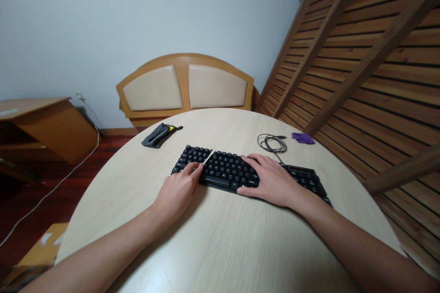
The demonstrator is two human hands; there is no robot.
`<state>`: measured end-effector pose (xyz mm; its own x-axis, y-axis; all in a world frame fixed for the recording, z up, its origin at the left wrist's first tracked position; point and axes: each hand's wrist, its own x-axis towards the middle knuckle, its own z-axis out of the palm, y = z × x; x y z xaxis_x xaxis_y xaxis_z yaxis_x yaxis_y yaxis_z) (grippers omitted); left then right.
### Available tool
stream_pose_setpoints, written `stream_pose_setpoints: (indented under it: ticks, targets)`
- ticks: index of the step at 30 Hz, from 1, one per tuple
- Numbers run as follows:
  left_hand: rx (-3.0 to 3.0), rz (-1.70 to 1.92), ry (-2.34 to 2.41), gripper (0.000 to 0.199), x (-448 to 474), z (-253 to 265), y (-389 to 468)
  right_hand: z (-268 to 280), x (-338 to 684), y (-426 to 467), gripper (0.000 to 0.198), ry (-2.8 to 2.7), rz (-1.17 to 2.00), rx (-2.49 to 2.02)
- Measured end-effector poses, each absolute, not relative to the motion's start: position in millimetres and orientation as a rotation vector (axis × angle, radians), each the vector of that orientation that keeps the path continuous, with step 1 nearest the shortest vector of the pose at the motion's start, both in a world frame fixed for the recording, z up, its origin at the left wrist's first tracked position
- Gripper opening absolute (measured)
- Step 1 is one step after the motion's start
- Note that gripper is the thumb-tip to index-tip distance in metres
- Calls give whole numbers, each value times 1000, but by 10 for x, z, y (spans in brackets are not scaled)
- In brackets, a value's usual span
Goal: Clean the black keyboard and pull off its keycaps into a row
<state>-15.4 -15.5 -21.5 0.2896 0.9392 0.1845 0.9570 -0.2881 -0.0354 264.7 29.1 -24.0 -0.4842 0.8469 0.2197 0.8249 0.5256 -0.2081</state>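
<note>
A black keyboard (223, 165) lies on the round table, turned slightly so its right end is nearer me. My left hand (182, 185) is closed around a thin white stick (209, 157), which looks like a cotton swab. The stick slants up and right, its far end over the keys in the left half; whether the tip touches them I cannot tell. Spread over the keys right of the middle, my right hand (270, 178) rests on the keyboard, thumb at its front edge. This hand hides some keys beneath it.
Beyond the keyboard lie its coiled black cable (273, 144) and a crumpled purple cloth (303, 138). A dark grey pouch (158, 136) sits at the far left of the pale table (213, 247). Wooden slats (371, 64) lean at the right.
</note>
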Motion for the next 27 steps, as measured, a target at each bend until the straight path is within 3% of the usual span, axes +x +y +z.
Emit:
stream_pose_setpoints:
  ticks: [27]
  targets:
    - [-2468,-236,-1714,41,-108,-197,-265,-232,2633,280,89,-2468,117,-1424]
